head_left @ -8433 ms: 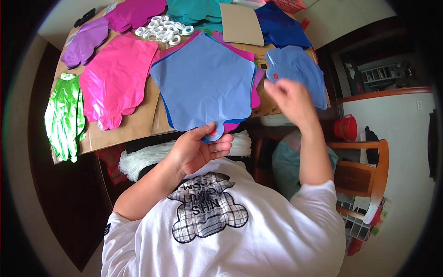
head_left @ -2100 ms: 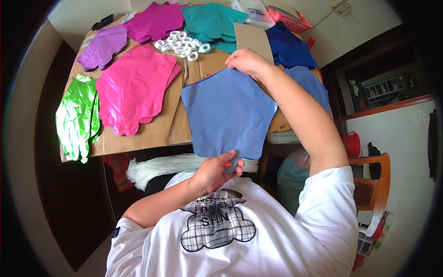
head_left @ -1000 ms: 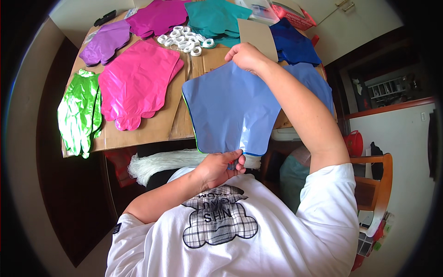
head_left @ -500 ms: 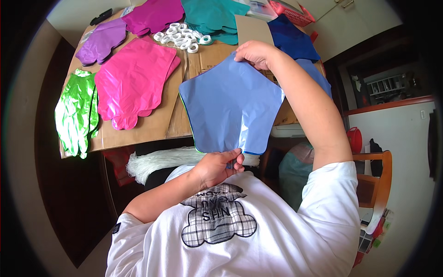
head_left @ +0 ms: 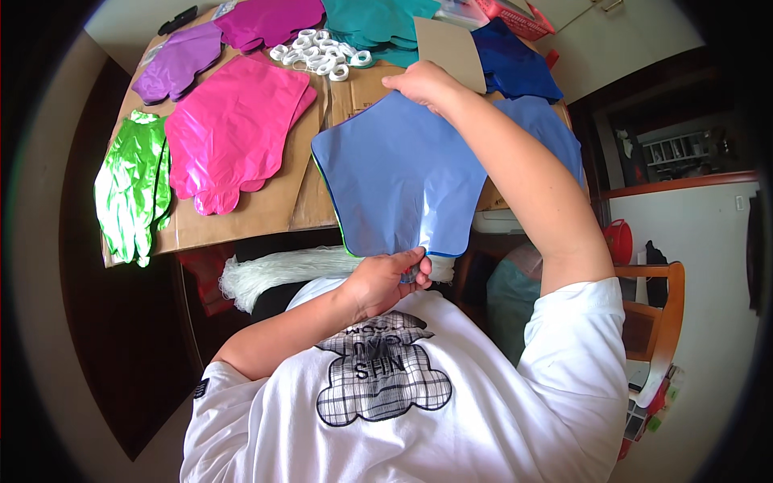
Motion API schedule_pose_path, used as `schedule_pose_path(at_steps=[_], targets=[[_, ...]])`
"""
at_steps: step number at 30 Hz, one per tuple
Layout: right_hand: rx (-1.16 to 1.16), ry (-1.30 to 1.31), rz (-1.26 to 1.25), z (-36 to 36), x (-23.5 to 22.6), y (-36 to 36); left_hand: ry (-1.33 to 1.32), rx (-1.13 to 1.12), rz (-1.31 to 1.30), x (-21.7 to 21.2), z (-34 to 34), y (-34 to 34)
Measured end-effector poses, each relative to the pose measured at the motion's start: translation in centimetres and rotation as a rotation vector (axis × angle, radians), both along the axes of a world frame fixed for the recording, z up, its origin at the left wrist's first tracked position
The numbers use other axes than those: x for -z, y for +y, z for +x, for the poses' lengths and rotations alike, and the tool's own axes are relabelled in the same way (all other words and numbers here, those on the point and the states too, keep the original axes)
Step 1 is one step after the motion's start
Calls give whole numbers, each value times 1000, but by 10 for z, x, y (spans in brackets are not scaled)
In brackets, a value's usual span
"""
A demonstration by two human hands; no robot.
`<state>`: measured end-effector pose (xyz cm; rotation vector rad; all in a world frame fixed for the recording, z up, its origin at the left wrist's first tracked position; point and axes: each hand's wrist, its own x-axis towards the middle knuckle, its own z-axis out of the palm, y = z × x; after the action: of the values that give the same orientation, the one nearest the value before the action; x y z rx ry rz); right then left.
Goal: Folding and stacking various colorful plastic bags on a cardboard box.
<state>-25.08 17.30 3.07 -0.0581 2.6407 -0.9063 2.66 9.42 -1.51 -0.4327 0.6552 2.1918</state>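
Observation:
A flat stack of star-shaped foil balloons (head_left: 394, 173), blue on top with green and darker blue showing at the edges, hangs over the table's near edge. My left hand (head_left: 390, 278) pinches its lowest tip, close to my shirt. At the upper tip my right hand (head_left: 427, 83) is closed, thumb and fingers pressed together; the fingertips' underside is hidden. Left of the stack lie pink foil balloons (head_left: 237, 129) and shiny green ones (head_left: 131, 189). More blue foil (head_left: 547, 129) lies beyond my right forearm.
The table is covered with brown cardboard (head_left: 266, 221). Along its far side are white ribbon rolls (head_left: 322, 55), purple foil (head_left: 179, 60), magenta foil (head_left: 270, 20), teal foil (head_left: 378, 28), a beige card (head_left: 451, 52) and dark blue foil (head_left: 511, 60). A white string bundle (head_left: 274, 278) lies below the edge.
My right hand has shifted left and slightly up along the stack's upper tip. My left hand and the stack's lower edge have risen a little.

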Motion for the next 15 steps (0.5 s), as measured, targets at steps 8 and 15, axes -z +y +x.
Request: schedule_pose_path(at_steps=[8,15], targets=[[-13,82,214,13,-14,-10,-26,-30,-35,-4,0,1],[-69,87,313,13,-11,-13,-42,-55,-34,-6,1,1]])
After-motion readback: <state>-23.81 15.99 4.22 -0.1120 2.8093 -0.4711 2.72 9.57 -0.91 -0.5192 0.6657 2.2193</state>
